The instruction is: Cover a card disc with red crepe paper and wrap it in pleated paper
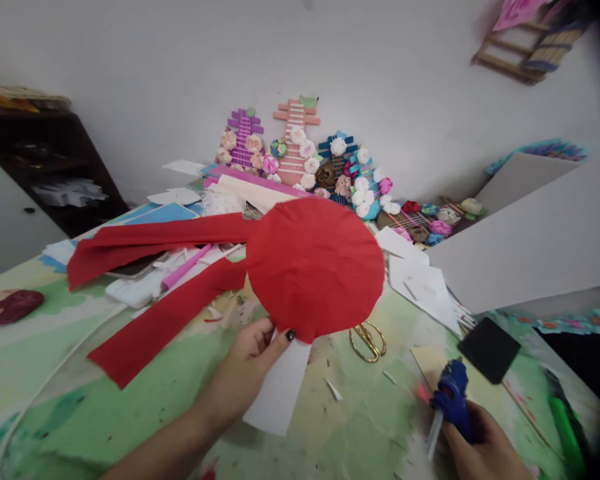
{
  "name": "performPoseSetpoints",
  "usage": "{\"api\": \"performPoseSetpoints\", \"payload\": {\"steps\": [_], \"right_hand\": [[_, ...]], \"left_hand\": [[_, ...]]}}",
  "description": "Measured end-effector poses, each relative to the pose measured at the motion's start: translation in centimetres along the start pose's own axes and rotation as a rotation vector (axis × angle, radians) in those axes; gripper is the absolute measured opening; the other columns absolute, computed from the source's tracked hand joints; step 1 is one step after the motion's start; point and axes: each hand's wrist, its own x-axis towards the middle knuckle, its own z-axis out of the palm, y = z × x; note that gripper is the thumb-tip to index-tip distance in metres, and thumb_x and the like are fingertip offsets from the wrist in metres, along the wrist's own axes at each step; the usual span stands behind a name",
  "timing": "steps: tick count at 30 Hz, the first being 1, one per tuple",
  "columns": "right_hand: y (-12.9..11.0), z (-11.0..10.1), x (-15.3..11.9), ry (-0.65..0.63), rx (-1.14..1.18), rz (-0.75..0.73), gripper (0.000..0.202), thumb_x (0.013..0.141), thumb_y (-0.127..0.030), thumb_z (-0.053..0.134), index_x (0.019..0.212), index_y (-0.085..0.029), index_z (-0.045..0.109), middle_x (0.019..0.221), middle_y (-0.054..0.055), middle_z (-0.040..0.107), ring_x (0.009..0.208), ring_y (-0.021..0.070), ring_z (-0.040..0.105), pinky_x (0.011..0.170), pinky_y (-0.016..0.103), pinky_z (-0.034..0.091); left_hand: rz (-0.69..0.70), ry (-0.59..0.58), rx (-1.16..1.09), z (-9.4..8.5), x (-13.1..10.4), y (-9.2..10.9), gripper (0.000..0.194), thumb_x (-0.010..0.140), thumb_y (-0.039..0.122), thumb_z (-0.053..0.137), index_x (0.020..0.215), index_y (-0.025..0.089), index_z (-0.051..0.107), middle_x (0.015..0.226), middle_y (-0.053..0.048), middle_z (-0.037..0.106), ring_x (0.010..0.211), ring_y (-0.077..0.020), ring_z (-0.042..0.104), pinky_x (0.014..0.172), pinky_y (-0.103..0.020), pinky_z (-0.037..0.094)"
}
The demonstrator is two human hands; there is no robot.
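Note:
My left hand pinches the bottom edge of a round red disc, thumb in front and fingers mostly hidden behind. From the disc's lower edge a white strip hangs down like a handle. In my right hand, at the lower right, is a blue glue gun, with a pale glue stick poking out of it. Gold-handled scissors lie just beyond the disc, their blades hidden. Two red strips, a long folded one and a shorter one, stretch out left of the disc.
Flower-decorated guitar-shaped crafts lean against the back wall. White card pieces and a black square lie on the right, near a green-handled tool. A white cord curves along the left of the green-patterned table.

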Motion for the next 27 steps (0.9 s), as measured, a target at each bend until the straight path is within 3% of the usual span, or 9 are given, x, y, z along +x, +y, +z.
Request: {"api": "performPoseSetpoints", "payload": {"steps": [3, 7, 11, 15, 18, 21, 24, 27], "right_hand": [[-0.5, -0.3, -0.6, 0.046, 0.015, -0.039, 0.049, 0.072, -0.054, 0.054, 0.100, -0.015, 0.062, 0.088, 0.013, 0.070, 0.079, 0.0313, 0.065, 0.068, 0.038, 0.049], [-1.4, -0.4, -2.4, 0.147, 0.112, -0.185, 0.044, 0.074, -0.054, 0.054, 0.095, -0.016, 0.062, 0.088, 0.012, 0.067, 0.079, 0.0284, 0.062, 0.067, 0.034, 0.046], [-2.7, -0.5, -6.1, 0.050, 0.349, -0.214, 0.037, 0.080, -0.050, 0.053, 0.095, -0.018, 0.063, 0.083, 0.008, 0.067, 0.075, 0.0237, 0.062, 0.063, 0.030, 0.045], [-3.9, -0.5, -10.1, -0.104, 0.516, -0.244, 0.030, 0.082, -0.045, 0.055, 0.096, -0.020, 0.063, 0.079, 0.005, 0.067, 0.071, 0.0204, 0.063, 0.057, 0.026, 0.045], [-4.8, -0.4, -11.7, -0.187, 0.537, -0.396, 0.022, 0.084, -0.038, 0.054, 0.095, -0.021, 0.062, 0.077, 0.003, 0.065, 0.068, 0.0180, 0.060, 0.059, 0.025, 0.044], [-5.7, -0.2, -12.0, -0.276, 0.555, -0.592, 0.014, 0.086, -0.030, 0.052, 0.094, -0.021, 0.059, 0.078, 0.002, 0.061, 0.069, 0.0163, 0.057, 0.061, 0.025, 0.043], [-6.5, -0.2, -11.8, -0.263, 0.532, -0.700, 0.008, 0.086, -0.023, 0.050, 0.092, -0.021, 0.055, 0.081, 0.004, 0.058, 0.071, 0.0160, 0.055, 0.062, 0.025, 0.043], [-7.0, -0.4, -11.7, -0.267, 0.445, -0.754, 0.005, 0.085, -0.019, 0.051, 0.089, -0.021, 0.053, 0.081, 0.003, 0.055, 0.069, 0.0148, 0.054, 0.061, 0.024, 0.043]], "left_hand": [[-0.148, 0.013, -0.081, 1.6, -1.5, -2.8, 0.040, 0.066, 0.050, 0.074, 0.082, 0.017, 0.057, 0.063, -0.001, 0.064, 0.052, -0.0153, 0.059, 0.049, -0.024, 0.046], [-0.231, 0.053, -0.123, 2.8, -3.3, -5.2, 0.031, 0.068, 0.037, 0.071, 0.087, 0.019, 0.054, 0.062, 0.000, 0.063, 0.054, -0.0172, 0.061, 0.050, -0.024, 0.045], [-0.280, 0.043, -0.207, 3.1, -4.3, -6.2, 0.037, 0.065, 0.029, 0.062, 0.100, 0.021, 0.051, 0.068, 0.000, 0.064, 0.054, -0.0189, 0.063, 0.054, -0.029, 0.049], [-0.209, 0.074, -0.103, 2.7, -4.4, -6.7, 0.026, 0.066, 0.026, 0.059, 0.091, 0.017, 0.055, 0.069, 0.000, 0.062, 0.057, -0.0161, 0.061, 0.053, -0.024, 0.045], [-0.190, -0.018, -0.021, 2.4, -4.6, -6.6, 0.020, 0.067, 0.023, 0.061, 0.084, 0.014, 0.058, 0.072, -0.001, 0.063, 0.064, -0.0150, 0.061, 0.057, -0.022, 0.044], [-0.154, -0.117, -0.058, 2.2, -5.1, -6.5, 0.031, 0.066, 0.022, 0.067, 0.095, 0.014, 0.058, 0.088, -0.005, 0.068, 0.077, -0.0180, 0.064, 0.064, -0.024, 0.046], [-0.088, -0.178, -0.101, 2.0, -5.6, -6.8, 0.044, 0.065, 0.023, 0.073, 0.104, 0.014, 0.055, 0.101, -0.009, 0.068, 0.088, -0.0213, 0.065, 0.069, -0.026, 0.048], [-0.056, -0.244, -0.103, 1.8, -5.8, -7.3, 0.047, 0.067, 0.024, 0.074, 0.106, 0.014, 0.052, 0.097, -0.009, 0.069, 0.085, -0.0216, 0.067, 0.070, -0.027, 0.050]]}}
